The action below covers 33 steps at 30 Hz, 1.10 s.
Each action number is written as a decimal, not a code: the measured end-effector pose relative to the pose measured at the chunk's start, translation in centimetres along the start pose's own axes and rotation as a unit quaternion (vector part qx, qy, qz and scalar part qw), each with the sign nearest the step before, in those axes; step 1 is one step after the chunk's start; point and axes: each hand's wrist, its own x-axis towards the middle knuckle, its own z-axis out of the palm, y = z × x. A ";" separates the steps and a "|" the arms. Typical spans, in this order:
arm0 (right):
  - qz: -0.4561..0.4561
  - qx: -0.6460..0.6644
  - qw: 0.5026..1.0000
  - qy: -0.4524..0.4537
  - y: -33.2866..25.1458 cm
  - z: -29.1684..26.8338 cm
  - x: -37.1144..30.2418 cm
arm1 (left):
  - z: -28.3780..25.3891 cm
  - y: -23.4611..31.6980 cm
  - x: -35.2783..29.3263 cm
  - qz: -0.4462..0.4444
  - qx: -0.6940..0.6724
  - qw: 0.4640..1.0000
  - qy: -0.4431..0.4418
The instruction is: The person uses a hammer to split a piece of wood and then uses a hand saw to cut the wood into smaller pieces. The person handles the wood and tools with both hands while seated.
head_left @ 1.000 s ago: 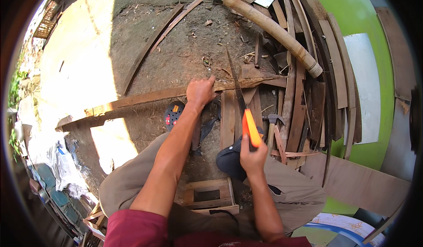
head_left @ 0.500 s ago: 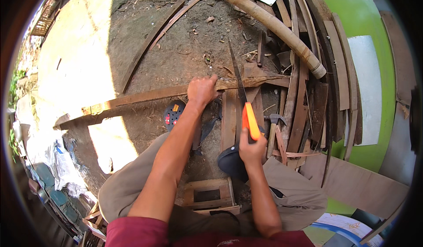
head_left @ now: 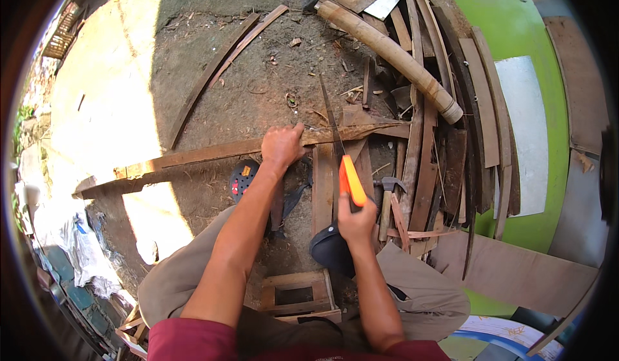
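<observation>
In my right hand [head_left: 358,219] is a hand saw [head_left: 352,184] with an orange and yellow handle. Its narrow dark blade points away from me and crosses a long wooden plank [head_left: 219,152] near the plank's right part. My left hand [head_left: 282,147] is closed over that plank, just left of the blade, fingers wrapped round it. The plank lies crosswise in front of me and tapers to a splintered point at its right end. Beneath it, close to the saw, are shorter boards [head_left: 322,193].
A hammer [head_left: 387,207] lies right of the saw handle. Beyond it a pile of scrap boards [head_left: 425,174] and a bamboo pole [head_left: 393,55] fill the right side. A small wooden frame [head_left: 296,294] sits between my legs. Two thin strips [head_left: 216,74] lie on the dirt ahead.
The saw and my right hand have drawn back slightly toward me along the cut line. My left hand keeps its hold on the plank. The whole view has shifted a little.
</observation>
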 end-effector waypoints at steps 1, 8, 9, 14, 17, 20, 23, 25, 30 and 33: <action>0.003 0.051 0.999 0.012 -0.3 2.5 2.4 | -0.4 0.3 0.4 -0.001 -0.005 1.000 -0.006; -0.026 0.003 0.998 -0.061 1.3 -7.9 -12.2 | -1.4 -0.8 0.3 -0.008 0.003 1.000 -0.018; 0.022 0.006 0.997 -0.077 1.2 -9.9 -13.7 | -0.9 -0.7 0.1 -0.001 0.003 1.000 -0.006; 0.062 0.026 0.996 -0.051 2.2 -1.9 -3.5 | -1.0 0.3 -0.1 -0.013 0.001 1.000 -0.002; 0.013 0.084 0.996 0.005 1.0 3.2 2.8 | -1.6 0.4 0.7 -0.011 -0.009 1.000 -0.023; -0.003 0.044 0.999 -0.032 1.1 0.1 -2.3 | -1.5 -1.0 0.1 -0.029 -0.016 0.999 -0.039; -0.032 0.008 0.998 -0.044 0.0 -7.3 -11.8 | -2.0 -0.5 0.9 -0.028 -0.031 0.998 -0.056; -0.026 0.032 0.999 -0.033 -0.4 -7.5 -11.0 | -1.1 -0.7 1.3 -0.025 -0.025 0.999 -0.027; 0.025 0.068 0.997 -0.041 -0.3 0.2 3.2 | -2.4 0.0 1.9 -0.032 -0.020 0.996 -0.086; 0.016 0.036 0.998 -0.043 0.5 0.2 -2.2 | -3.4 -0.6 1.0 -0.046 -0.021 0.988 -0.147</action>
